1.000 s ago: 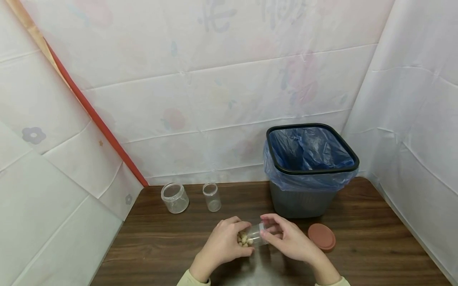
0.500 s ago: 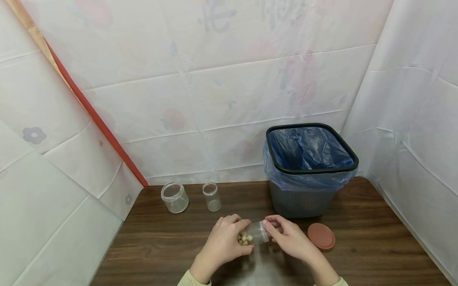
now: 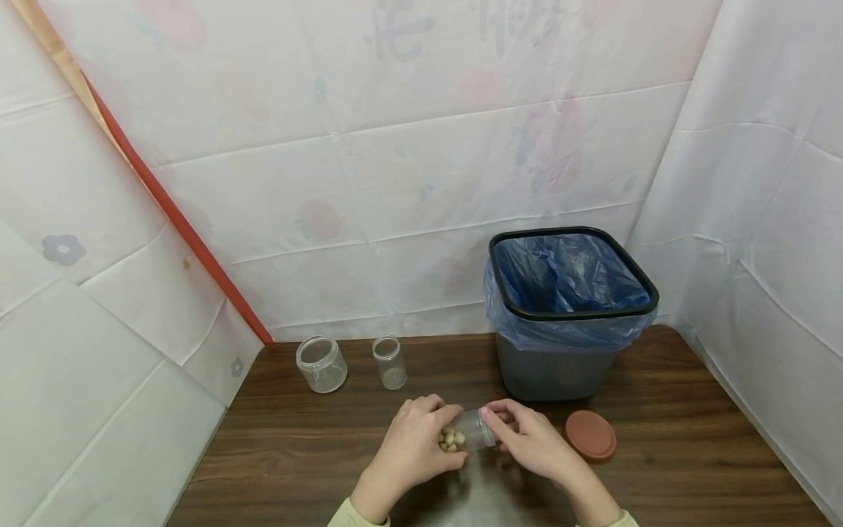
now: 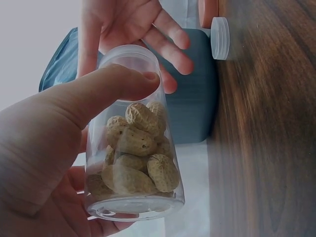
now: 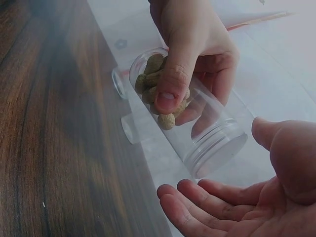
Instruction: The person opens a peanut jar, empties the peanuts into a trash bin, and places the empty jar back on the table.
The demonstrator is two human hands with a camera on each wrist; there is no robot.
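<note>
My left hand point(image 3: 416, 443) grips a clear cylindrical jar point(image 3: 470, 430) around its base end, thumb across the wall. Peanuts in their shells point(image 4: 140, 148) are gathered in the base end. The jar lies tilted on its side above the table, its ringed end point(image 5: 217, 143) pointing right. Whether a clear cap covers that end I cannot tell. My right hand point(image 3: 532, 439) is around the ringed end, its thumb and fingers spread; in the right wrist view small gaps show between them and the jar.
At the table's back left stand a wide clear jar point(image 3: 323, 364) and a narrow clear jar point(image 3: 391, 364). A bin point(image 3: 552, 369) with a blue liner stands back right. A reddish lid point(image 3: 590, 435) lies beside my right hand, near a clear ribbed disc point(image 4: 220, 38).
My right hand's fingers have loosened and moved slightly right and down, uncovering more of the jar's ringed end. The left hand and the peanuts have hardly moved.
</note>
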